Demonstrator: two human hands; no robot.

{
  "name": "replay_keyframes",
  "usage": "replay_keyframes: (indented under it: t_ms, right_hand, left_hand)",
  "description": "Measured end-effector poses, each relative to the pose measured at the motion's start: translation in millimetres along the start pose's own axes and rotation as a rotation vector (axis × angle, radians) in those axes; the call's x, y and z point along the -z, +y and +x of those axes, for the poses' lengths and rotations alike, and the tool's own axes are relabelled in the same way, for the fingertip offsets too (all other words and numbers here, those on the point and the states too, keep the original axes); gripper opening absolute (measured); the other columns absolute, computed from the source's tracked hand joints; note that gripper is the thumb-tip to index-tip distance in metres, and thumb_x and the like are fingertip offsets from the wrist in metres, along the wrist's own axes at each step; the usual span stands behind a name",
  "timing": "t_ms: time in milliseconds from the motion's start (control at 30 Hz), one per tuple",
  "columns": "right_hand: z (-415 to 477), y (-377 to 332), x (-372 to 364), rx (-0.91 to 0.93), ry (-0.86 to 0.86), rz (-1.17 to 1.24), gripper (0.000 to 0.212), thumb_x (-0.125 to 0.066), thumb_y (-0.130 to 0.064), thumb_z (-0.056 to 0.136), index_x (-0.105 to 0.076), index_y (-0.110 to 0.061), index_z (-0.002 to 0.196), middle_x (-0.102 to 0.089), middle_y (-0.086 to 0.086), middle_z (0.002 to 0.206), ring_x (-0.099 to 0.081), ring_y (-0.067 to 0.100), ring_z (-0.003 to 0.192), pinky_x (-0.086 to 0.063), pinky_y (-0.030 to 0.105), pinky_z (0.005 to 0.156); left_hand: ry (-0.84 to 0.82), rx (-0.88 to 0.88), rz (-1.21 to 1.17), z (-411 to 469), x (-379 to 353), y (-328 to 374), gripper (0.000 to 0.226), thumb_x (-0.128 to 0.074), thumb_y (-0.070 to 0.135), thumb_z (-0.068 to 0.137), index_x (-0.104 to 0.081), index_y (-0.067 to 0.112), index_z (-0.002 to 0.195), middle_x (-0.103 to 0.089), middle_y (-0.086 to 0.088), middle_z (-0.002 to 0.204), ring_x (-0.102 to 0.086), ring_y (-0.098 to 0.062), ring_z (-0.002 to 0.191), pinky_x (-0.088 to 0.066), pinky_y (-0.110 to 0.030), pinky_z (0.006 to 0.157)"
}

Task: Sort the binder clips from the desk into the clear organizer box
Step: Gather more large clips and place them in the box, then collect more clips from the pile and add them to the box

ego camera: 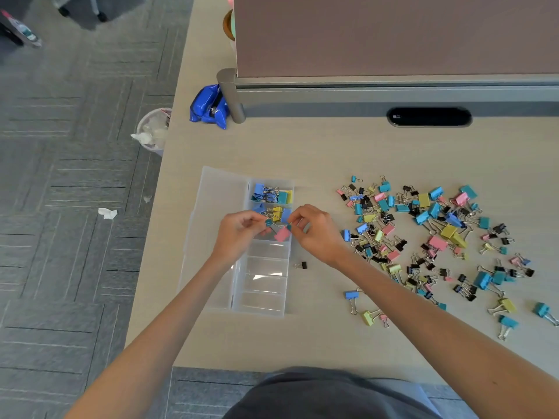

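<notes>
dark grey clothing [317,394] fills the bottom edge; both bare forearms reach from it across the desk [272,146]. left hand [239,229], fingers curled, pinches a small teal clip [268,222] between thumb and forefinger. right hand [317,232], likewise curled, pinches a second teal clip [289,227]; its wire handles are too small to make out. both hands are over the clear organizer box [263,300], whose lid [217,189] lies folded open to the left. far compartment holds blue, teal and yellow clips [272,193]; the next holds blue and yellow ones. a pink clip [282,234] lies in the box just below the pinched pair. one black clip [302,265] lies just beside the box's right wall. loose binder clips [423,237] lie scattered on the desk to the right, apart from the box. blue pouch [208,108] sits by the partition post; waste bin [152,131] stands on the floor beside the desk.
</notes>
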State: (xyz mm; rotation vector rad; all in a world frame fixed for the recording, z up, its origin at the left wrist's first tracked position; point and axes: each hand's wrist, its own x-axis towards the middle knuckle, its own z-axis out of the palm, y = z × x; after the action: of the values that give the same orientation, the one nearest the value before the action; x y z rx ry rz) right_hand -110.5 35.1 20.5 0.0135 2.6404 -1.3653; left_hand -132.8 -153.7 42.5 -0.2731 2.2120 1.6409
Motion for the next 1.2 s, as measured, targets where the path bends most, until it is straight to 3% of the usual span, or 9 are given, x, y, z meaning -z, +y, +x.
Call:
replay_keyframes:
  t_ms: [67, 233, 433, 633, 700, 900, 1033, 1167, 1200]
  right_hand:
    - [3.4, -2.1, -0.2, -0.024, -0.015, 0.021, 0.008, -0.068, -0.016, 0.083, -0.066, -0.014, 0.091, -0.062, -0.003, 0.09, -0.056, 0.006, 0.067, -0.041, 0.011, 0.06]
    - [16.3, -8.0, -3.4, -0.134, -0.065, 0.096, 0.004, -0.067, -0.016, 0.085, -0.066, -0.012, 0.085, -0.065, 0.0, 0.089, -0.059, 0.014, 0.073, -0.049, 0.027, 0.07]
    - [29.9, -17.9, -4.4, -0.26, -0.025, 0.091, 0.011, -0.064, -0.018, 0.086, -0.067, -0.008, 0.082, -0.06, -0.003, 0.067, -0.053, 0.013, 0.063, -0.051, 0.033, 0.069]
    - [26.3, -18.3, -2.1, -0.19, -0.03, -0.051, 0.008, -0.06, -0.016, 0.088, -0.063, -0.009, 0.091, -0.061, 0.002, 0.08, -0.058, 0.019, 0.073, -0.051, 0.033, 0.068]
    - [22.8, -13.2, -0.3, -0.174, -0.03, -0.035, 0.006, -0.058, -0.012, 0.088, -0.063, -0.01, 0.09, -0.065, 0.005, 0.082, -0.06, 0.019, 0.074, -0.052, 0.034, 0.068]
    - [9.2, 5.8, 19.8, -0.185, 0.049, 0.028, 0.003, -0.06, -0.01, 0.087, -0.063, -0.011, 0.086, -0.061, -0.003, 0.074, -0.056, 0.012, 0.066, -0.049, 0.031, 0.063]
    - [-5.6, 26.4, 46.4, -0.221, 0.087, 0.063, 0.007, -0.057, -0.006, 0.088, -0.063, -0.009, 0.088, -0.062, -0.002, 0.074, -0.058, 0.012, 0.066, -0.05, 0.029, 0.061]
    - [-21.8, 57.0, 76.6, -0.279, 0.134, 0.079, 0.009, -0.057, -0.006, 0.088, -0.062, -0.013, 0.084, -0.061, -0.003, 0.07, -0.056, 0.009, 0.063, -0.049, 0.029, 0.062]
    - [-26.1, 64.5, 84.3, -0.289, 0.143, 0.082, 0.009, -0.057, -0.006, 0.088, -0.061, -0.013, 0.084, -0.06, -0.003, 0.07, -0.054, 0.008, 0.063, -0.048, 0.027, 0.061]
  left_hand:
    - [0.046, 0.087, -0.12, 0.8, -0.4, 6.7, 0.012, -0.062, -0.004, 0.086, -0.07, 0.005, 0.085, -0.072, 0.0, 0.067, -0.067, -0.012, 0.064, -0.056, -0.022, 0.07]
    - [0.115, 0.196, -0.266, 2.7, -5.2, 16.7, 0.014, -0.058, -0.002, 0.089, -0.069, 0.001, 0.08, -0.071, 0.0, 0.062, -0.063, -0.006, 0.055, -0.055, -0.017, 0.062]
    - [0.169, 0.155, 0.17, 19.1, -3.1, 15.5, 0.024, -0.056, 0.001, 0.087, -0.068, 0.001, 0.067, -0.067, -0.003, 0.054, -0.053, -0.007, 0.038, -0.044, -0.018, 0.042]
    - [0.139, 0.075, 0.632, 21.2, -2.2, 11.6, 0.019, -0.059, 0.017, 0.086, -0.067, 0.014, 0.068, -0.068, -0.003, 0.057, -0.062, -0.017, 0.05, -0.055, -0.033, 0.064]
    - [0.146, 0.028, 0.633, 20.2, -6.9, 13.0, 0.014, -0.06, 0.019, 0.085, -0.064, 0.016, 0.072, -0.068, -0.002, 0.058, -0.064, -0.023, 0.057, -0.055, -0.035, 0.065]
    - [0.055, -0.043, 0.487, 10.2, -40.5, 19.0, 0.014, -0.058, 0.021, 0.086, -0.065, 0.019, 0.075, -0.067, 0.005, 0.061, -0.059, -0.009, 0.048, -0.056, -0.039, 0.061]
    - [-0.037, -0.046, 0.449, 5.3, -77.2, 28.9, 0.014, -0.057, 0.018, 0.087, -0.063, 0.022, 0.075, -0.067, 0.003, 0.062, -0.064, -0.018, 0.055, -0.057, -0.041, 0.063]
    - [-0.077, -0.104, 0.495, 5.9, -119.8, 37.7, 0.015, -0.058, 0.02, 0.087, -0.063, 0.021, 0.073, -0.068, 0.003, 0.061, -0.065, -0.018, 0.058, -0.053, -0.026, 0.075]
    - [-0.092, -0.11, 0.494, 5.8, -130.6, 39.9, 0.014, -0.059, 0.019, 0.087, -0.064, 0.019, 0.074, -0.068, 0.002, 0.062, -0.065, -0.019, 0.058, -0.055, -0.03, 0.071]
